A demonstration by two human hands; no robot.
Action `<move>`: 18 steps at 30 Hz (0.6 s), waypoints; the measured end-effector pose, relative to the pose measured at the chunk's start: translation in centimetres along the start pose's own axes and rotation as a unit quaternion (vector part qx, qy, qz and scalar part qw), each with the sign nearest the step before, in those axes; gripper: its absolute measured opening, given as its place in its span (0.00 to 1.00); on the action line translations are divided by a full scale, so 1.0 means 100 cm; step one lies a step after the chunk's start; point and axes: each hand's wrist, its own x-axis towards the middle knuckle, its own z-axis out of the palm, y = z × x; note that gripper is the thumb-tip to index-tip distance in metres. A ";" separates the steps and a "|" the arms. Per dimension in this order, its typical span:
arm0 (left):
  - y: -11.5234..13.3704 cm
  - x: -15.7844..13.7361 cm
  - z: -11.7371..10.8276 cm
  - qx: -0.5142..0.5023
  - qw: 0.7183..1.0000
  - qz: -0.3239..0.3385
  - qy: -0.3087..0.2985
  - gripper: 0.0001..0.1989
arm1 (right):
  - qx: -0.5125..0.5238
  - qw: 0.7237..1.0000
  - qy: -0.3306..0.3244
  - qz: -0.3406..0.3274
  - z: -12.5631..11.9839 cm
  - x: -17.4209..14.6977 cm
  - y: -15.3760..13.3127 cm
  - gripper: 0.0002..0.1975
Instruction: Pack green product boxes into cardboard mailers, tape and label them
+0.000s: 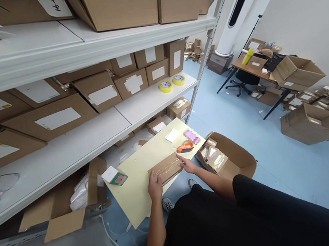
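A flat brown cardboard box (pixel 165 167), with shiny clear tape along its top, lies at the near edge of a pale yellow table (pixel 140 185). My left hand (pixel 155 186) grips its left end, thumb on top. At the right end, my right hand (pixel 186 164) holds the box with its fingers on the edge. Just beyond that hand sits an orange and blue tape dispenser (pixel 185 147). A blurred purple item (pixel 191 136) and a white paper slip (pixel 172 135) lie farther back. On the left of the table stands a green and white small box (pixel 115 175).
Shelves (pixel 91 132) full of labelled cartons run along the left, with two yellow tape rolls (pixel 165 86) on one. A large open carton (pixel 241 154) holding packed boxes stands right of the table. Another open carton (pixel 66 209) is at lower left. A desk (pixel 249 64) stands farther off.
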 end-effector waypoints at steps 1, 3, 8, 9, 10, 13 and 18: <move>0.000 -0.003 0.003 -0.005 1.000 -0.007 0.005 0.29 | -0.006 1.000 -0.005 -0.002 -0.002 -0.002 0.001 0.36; 0.002 -0.005 0.007 -0.018 0.999 -0.020 0.021 0.28 | -0.017 1.000 -0.023 -0.004 -0.005 0.000 0.000 0.36; 0.019 0.000 0.016 -0.053 0.994 -0.020 0.090 0.28 | -0.019 0.998 -0.051 -0.021 -0.013 0.031 -0.013 0.34; 0.022 0.002 0.018 -0.051 0.993 -0.019 0.103 0.28 | -0.019 0.998 -0.058 -0.026 -0.015 0.039 -0.016 0.34; 0.026 0.005 0.019 -0.046 0.992 -0.020 0.114 0.28 | -0.021 0.997 -0.064 -0.031 -0.017 0.047 -0.018 0.34; 0.029 0.010 0.023 -0.027 0.991 -0.034 0.126 0.29 | -0.037 0.995 -0.078 -0.051 -0.023 0.062 -0.020 0.33; 0.007 -0.016 0.051 -0.021 0.991 -0.085 0.099 0.30 | -0.088 0.989 -0.108 -0.050 -0.027 0.032 0.014 0.33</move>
